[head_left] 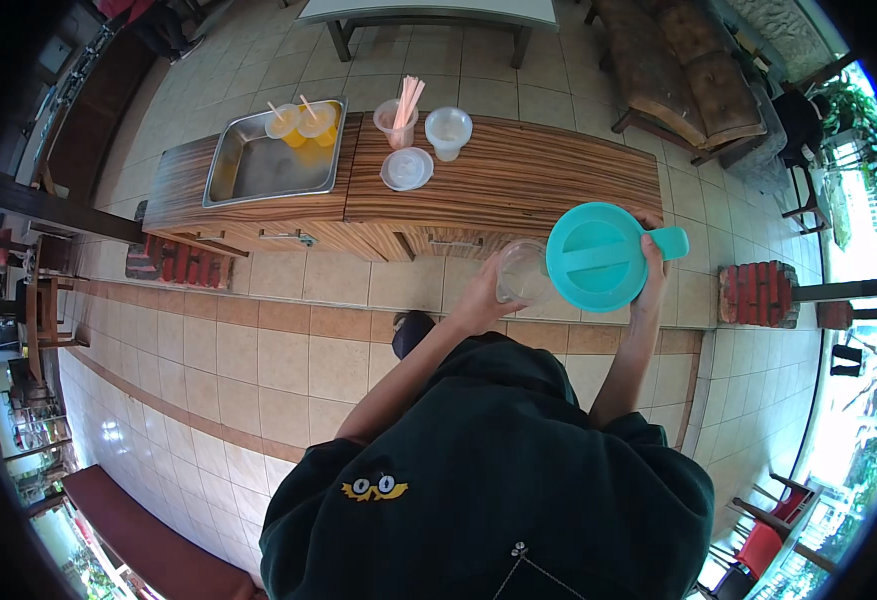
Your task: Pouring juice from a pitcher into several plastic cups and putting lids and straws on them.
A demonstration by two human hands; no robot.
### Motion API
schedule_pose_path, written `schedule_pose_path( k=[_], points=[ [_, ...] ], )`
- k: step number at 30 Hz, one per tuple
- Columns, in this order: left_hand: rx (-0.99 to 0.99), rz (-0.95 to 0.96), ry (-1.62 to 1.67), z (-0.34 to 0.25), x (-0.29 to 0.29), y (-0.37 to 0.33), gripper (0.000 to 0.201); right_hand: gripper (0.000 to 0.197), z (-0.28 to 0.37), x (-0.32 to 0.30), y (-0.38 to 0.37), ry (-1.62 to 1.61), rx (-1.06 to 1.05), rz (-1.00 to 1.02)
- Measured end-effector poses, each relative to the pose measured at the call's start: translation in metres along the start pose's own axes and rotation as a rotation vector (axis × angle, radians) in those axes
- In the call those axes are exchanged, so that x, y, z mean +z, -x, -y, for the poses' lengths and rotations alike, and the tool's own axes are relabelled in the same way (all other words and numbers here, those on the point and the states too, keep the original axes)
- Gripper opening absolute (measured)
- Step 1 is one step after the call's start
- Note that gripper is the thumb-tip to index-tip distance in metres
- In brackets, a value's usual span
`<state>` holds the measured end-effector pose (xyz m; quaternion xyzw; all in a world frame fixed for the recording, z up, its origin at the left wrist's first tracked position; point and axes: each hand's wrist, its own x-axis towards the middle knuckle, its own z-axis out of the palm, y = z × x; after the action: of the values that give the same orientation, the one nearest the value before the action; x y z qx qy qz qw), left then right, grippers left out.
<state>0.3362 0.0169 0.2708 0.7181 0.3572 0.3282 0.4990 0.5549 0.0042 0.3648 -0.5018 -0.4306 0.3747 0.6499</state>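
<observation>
My left hand is closed around a clear plastic cup in front of the wooden counter. Whether anything is inside the cup I cannot make out. Beside it, my right hand grips a turquoise pitcher with a round lid, fingers by its handle. The pitcher's lid side faces up toward me, and its left rim is close to the cup. From here I cannot tell whether the two touch.
On the counter stand a cup of pale pink straws, a stack of clear cups and some clear lids. A metal tray at the left holds two lidded cups of yellow drink with straws. Behind are a white table and a brown sofa.
</observation>
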Motion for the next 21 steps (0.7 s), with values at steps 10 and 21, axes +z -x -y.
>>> schedule_pose_path(
  k=[10, 21],
  points=[
    [0.053, 0.003, 0.034, 0.001, 0.004, 0.002, 0.079, 0.034, 0.007, -0.002, 0.008, 0.013, -0.059, -0.002],
    [0.022, 0.012, 0.011, -0.005, -0.001, 0.005, 0.079, 0.035, 0.011, -0.001, 0.011, 0.049, -0.112, 0.01]
  ],
)
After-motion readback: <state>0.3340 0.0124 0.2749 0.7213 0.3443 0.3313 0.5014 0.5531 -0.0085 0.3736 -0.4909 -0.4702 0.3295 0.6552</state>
